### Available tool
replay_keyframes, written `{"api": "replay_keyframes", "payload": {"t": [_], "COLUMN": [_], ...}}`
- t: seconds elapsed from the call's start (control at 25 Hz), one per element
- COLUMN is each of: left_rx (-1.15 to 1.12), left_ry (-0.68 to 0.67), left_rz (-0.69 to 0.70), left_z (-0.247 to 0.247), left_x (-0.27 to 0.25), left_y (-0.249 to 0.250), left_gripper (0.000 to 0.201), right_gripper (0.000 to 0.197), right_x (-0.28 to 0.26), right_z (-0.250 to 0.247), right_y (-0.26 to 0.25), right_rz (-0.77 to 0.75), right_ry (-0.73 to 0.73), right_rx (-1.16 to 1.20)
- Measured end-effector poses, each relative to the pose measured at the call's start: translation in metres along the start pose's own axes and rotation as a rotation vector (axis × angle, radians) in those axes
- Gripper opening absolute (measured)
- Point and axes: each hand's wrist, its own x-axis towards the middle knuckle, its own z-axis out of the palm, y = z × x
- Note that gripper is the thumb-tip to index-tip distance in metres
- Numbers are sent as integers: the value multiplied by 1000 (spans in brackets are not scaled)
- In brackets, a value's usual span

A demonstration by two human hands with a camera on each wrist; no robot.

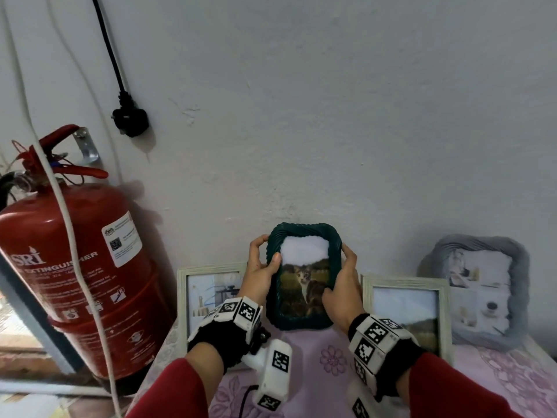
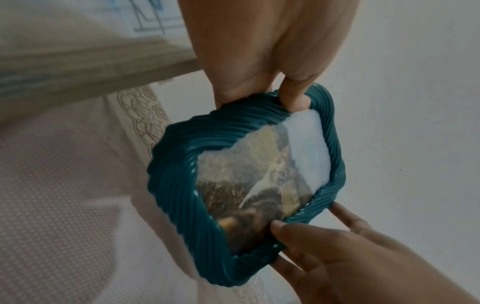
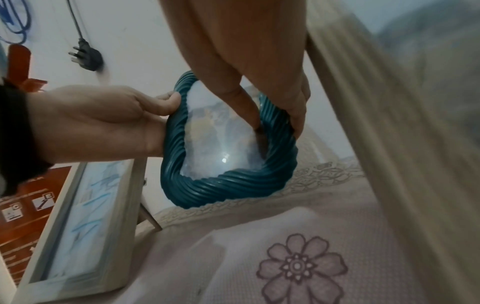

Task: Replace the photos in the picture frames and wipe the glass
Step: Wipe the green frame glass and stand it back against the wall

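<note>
A dark teal ribbed picture frame [image 1: 304, 318] with a cat photo [image 1: 304, 285] stands upright at the table's back, close to the white wall. My left hand [image 1: 260, 268] grips its left edge, thumb on the glass and fingers behind the rim. On the opposite edge my right hand [image 1: 342, 280] holds it, thumb on the lower glass. The left wrist view shows the teal frame [image 2: 179, 185] with my left thumb [image 2: 294, 96] hooked over its rim. In the right wrist view the teal frame [image 3: 228, 187] has glare on its glass.
A white wooden frame [image 1: 182, 294] leans at the left and another white wooden frame [image 1: 404, 283] at the right. A grey ribbed frame [image 1: 523, 267] stands far right. A red fire extinguisher [image 1: 72, 267] stands off the table's left. The pink floral tablecloth [image 1: 331, 360] covers the table.
</note>
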Motion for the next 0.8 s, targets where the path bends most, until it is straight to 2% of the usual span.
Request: {"api": "replay_keyframes", "payload": {"t": [0.28, 0.4, 0.52, 0.6, 0.8], "left_rx": [72, 202, 350, 372, 439], "left_ry": [85, 123, 172, 179, 180], "left_rz": [-24, -5, 55, 66, -15], "left_z": [2, 4, 6, 10, 13], "left_x": [-3, -7, -15, -20, -27], "left_y": [-15, -17, -18, -19, -20], "left_gripper": [36, 37, 47, 58, 76], "right_gripper": [83, 84, 89, 91, 93], "right_x": [-7, -12, -19, -23, -27], "right_z": [5, 7, 8, 9, 6], "right_y": [7, 6, 4, 6, 12], "right_rz": [-11, -6, 8, -1, -5], "right_ry": [54, 32, -38, -71, -107], "right_rx": [84, 77, 74, 67, 51]}}
